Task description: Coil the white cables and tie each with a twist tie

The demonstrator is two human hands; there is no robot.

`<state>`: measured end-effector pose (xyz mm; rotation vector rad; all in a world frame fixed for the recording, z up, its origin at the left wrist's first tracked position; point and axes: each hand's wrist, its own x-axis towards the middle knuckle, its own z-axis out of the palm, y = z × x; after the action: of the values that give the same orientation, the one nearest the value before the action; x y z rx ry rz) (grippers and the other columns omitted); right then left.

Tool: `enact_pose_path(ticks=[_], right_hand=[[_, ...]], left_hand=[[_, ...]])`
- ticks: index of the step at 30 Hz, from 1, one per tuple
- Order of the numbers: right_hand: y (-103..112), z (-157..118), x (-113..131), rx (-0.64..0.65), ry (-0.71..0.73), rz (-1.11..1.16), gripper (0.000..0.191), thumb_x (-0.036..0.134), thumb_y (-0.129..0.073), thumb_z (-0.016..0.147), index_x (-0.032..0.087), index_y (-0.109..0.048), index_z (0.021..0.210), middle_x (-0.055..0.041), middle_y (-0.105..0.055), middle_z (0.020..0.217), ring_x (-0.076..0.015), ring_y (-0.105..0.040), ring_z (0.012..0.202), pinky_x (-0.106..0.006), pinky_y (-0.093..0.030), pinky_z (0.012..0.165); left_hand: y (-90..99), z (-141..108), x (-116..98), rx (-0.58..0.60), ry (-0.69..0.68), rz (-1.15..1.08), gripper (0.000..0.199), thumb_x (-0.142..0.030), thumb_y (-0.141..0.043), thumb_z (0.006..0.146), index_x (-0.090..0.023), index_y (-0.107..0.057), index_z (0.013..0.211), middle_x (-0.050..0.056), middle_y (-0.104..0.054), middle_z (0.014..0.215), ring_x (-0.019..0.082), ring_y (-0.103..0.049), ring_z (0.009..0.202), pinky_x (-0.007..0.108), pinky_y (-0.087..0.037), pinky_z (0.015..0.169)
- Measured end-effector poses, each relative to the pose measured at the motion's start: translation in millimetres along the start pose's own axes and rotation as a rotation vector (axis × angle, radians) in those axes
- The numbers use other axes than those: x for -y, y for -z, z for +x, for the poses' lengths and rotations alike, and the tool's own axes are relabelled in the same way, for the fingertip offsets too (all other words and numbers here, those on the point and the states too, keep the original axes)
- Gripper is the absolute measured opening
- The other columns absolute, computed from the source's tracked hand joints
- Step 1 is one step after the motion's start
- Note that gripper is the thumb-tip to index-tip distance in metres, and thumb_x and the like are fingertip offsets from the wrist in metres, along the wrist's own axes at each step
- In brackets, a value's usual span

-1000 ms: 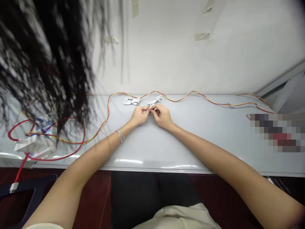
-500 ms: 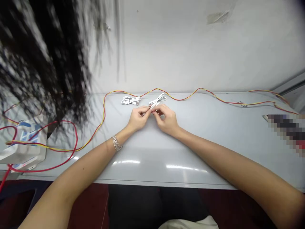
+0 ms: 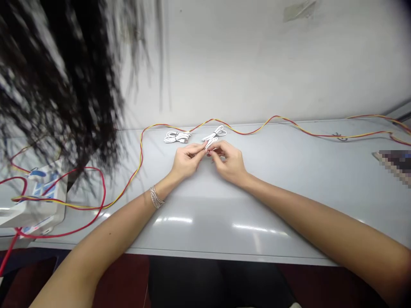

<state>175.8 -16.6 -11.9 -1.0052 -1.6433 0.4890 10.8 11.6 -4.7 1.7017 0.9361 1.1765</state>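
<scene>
My left hand and my right hand meet near the middle of the grey table, fingertips pinched close together. Between them is a white cable, its loops sticking up past my fingertips; the left fingers pinch it. The right thumb and index finger close on a small dark piece at its lower end, too small to identify. Just behind lies a tied white cable bundle. Another white bundle, bound with a dark tie, rests beyond my left hand.
A red and yellow wire winds along the table's back edge and down the left. A white box-like device with red cable stands at left. Dark hair hangs over the upper left. A partly blurred flat object lies far right.
The view has shifted slightly, so the right-hand objects sit further right. My right hand has drawn a little away from my left, with both still pinching at the cable.
</scene>
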Motion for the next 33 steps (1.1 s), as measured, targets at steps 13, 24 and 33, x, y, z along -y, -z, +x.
enact_pose_path(ticks=[13, 24, 33], right_hand=[[-3, 0, -6, 0.011, -0.149, 0.138, 0.008, 0.027, -0.060, 0.088, 0.021, -0.064, 0.092, -0.0051, -0.070, 0.090, -0.0191, -0.069, 0.080, -0.036, -0.059, 0.074], [-4, 6, -7, 0.041, -0.337, 0.480, 0.026, 0.042, -0.075, 0.076, 0.021, -0.063, 0.085, -0.0032, -0.069, 0.085, -0.0176, -0.068, 0.077, -0.035, -0.062, 0.071], [2, 10, -5, 0.070, -0.412, 0.522, 0.031, 0.047, -0.079, 0.074, 0.019, -0.065, 0.080, -0.0040, -0.069, 0.081, -0.0176, -0.068, 0.077, -0.035, -0.061, 0.071]], left_hand=[[0.4, -3, 4, 0.006, -0.055, 0.033, 0.027, -0.034, -0.070, 0.085, -0.023, -0.078, 0.108, 0.009, -0.074, 0.104, 0.016, -0.067, 0.078, 0.029, -0.057, 0.063], [-2.5, -4, 4, -0.073, -0.093, 0.105, 0.024, -0.030, -0.070, 0.084, -0.024, -0.079, 0.105, 0.008, -0.075, 0.101, 0.020, -0.069, 0.091, 0.035, -0.060, 0.079], [-2.8, -2, -2, -0.104, -0.186, 0.241, 0.019, -0.023, -0.068, 0.084, -0.020, -0.080, 0.098, 0.008, -0.076, 0.091, 0.018, -0.069, 0.085, 0.033, -0.056, 0.082]])
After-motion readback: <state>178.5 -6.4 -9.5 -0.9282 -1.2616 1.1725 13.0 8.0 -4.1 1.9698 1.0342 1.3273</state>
